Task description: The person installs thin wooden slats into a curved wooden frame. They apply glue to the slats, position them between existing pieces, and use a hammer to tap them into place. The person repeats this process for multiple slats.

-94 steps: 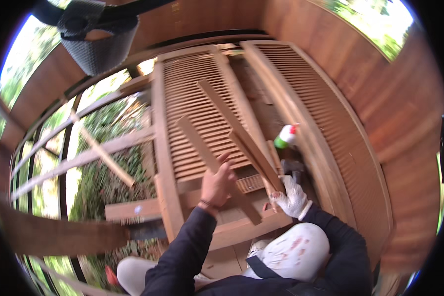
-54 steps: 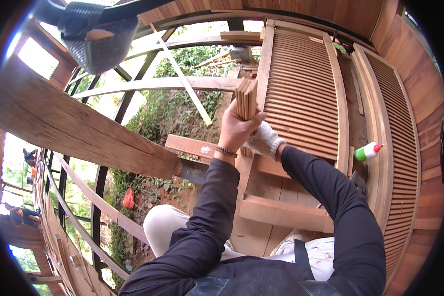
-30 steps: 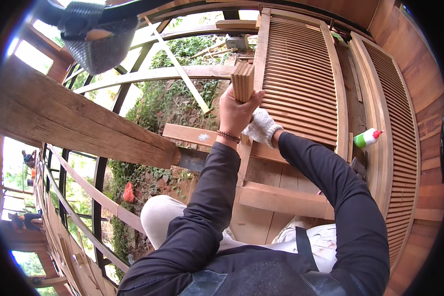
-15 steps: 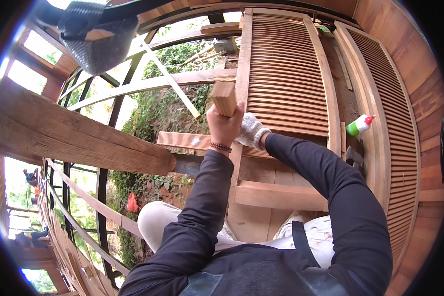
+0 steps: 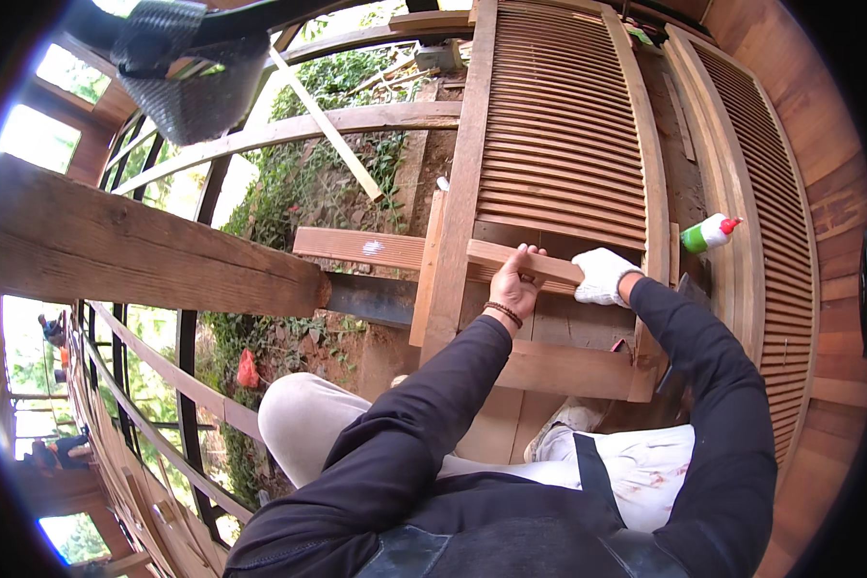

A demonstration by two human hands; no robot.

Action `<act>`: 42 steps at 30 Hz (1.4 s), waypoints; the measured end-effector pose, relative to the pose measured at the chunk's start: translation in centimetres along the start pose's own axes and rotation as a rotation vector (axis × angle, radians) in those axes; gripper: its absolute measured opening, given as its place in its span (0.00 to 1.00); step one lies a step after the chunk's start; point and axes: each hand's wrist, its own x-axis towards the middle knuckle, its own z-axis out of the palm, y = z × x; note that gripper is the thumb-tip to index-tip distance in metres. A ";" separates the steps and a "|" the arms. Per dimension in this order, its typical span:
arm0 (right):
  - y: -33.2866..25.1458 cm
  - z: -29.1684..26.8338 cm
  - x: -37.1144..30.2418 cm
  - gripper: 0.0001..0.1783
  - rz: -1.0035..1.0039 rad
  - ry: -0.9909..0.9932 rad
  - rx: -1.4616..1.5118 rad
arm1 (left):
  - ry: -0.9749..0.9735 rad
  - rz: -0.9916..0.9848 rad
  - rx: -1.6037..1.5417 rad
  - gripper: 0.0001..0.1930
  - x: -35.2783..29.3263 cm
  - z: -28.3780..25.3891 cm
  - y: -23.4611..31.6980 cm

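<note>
A short wooden block lies level across both my hands, over the gap at the near end of a slatted wooden shutter panel. My bare left hand, with a beaded bracelet at the wrist, holds the block near its middle from the near side, thumb on top. My right hand, in a white knitted glove, is closed round its right end. Below the block, a wooden rail crosses the panel's near end. A narrow strip of wood stands along the panel's left side.
To the right, a green and white bottle with a red cap rests beside a second slatted panel. A thick wooden beam comes in from the left. A grooved board sticks out over the plants and soil.
The block has gone from upright in my left fist to lying level. Both hands have moved right, and my gloved hand now grips its right end. The narrow strip now shows at the panel's left side.
</note>
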 end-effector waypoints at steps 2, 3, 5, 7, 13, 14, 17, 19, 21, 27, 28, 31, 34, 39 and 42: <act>1.7 1.9 -0.1 0.21 0.065 -0.012 -0.005 | 0.053 -0.017 0.029 0.09 0.6 -0.8 -1.5; 1.6 2.3 0.1 0.22 0.084 -0.037 0.016 | 0.051 0.001 0.020 0.08 1.4 -1.7 -1.5; 0.9 3.0 1.5 0.22 0.057 -0.045 0.015 | 0.051 0.039 0.007 0.07 3.0 -3.6 -1.1; 0.9 3.6 2.2 0.21 0.054 -0.030 0.005 | 0.046 0.096 -0.004 0.06 4.1 -4.1 -1.1; -0.1 3.2 4.3 0.19 0.010 -0.032 -0.056 | 0.152 0.123 0.071 0.21 3.9 -3.6 0.7; 0.6 3.4 4.0 0.19 0.020 -0.020 -0.052 | 0.212 0.018 0.244 0.25 3.0 -2.5 0.2; 1.8 3.5 2.4 0.18 0.028 0.021 -0.023 | 0.222 -0.389 0.972 0.38 -1.7 1.7 0.9; 2.4 4.1 2.5 0.18 -0.005 0.051 0.007 | 0.089 -0.079 1.739 0.25 -2.9 3.4 0.3; 1.8 3.5 2.2 0.17 0.056 -0.014 0.011 | -0.069 0.689 2.201 0.16 -3.2 3.8 -0.6; 2.8 3.1 3.1 0.15 -0.028 0.043 0.026 | -0.399 0.608 2.820 0.24 -0.1 4.5 3.7; 3.3 3.4 3.5 0.15 -0.028 0.030 0.004 | -0.424 0.588 2.831 0.23 0.9 4.2 3.9; 3.3 3.3 2.8 0.15 -0.052 0.066 0.031 | -0.477 0.623 2.886 0.19 2.2 3.8 4.6; 3.1 4.3 2.2 0.14 -0.017 0.167 0.049 | -0.472 0.463 2.823 0.18 2.9 3.3 4.9; 2.0 6.6 2.3 0.11 0.140 0.418 0.076 | -0.516 0.624 2.814 0.19 3.5 2.2 5.0; 2.2 6.2 2.0 0.11 0.141 0.379 0.116 | -0.505 0.625 2.829 0.20 3.7 2.1 5.1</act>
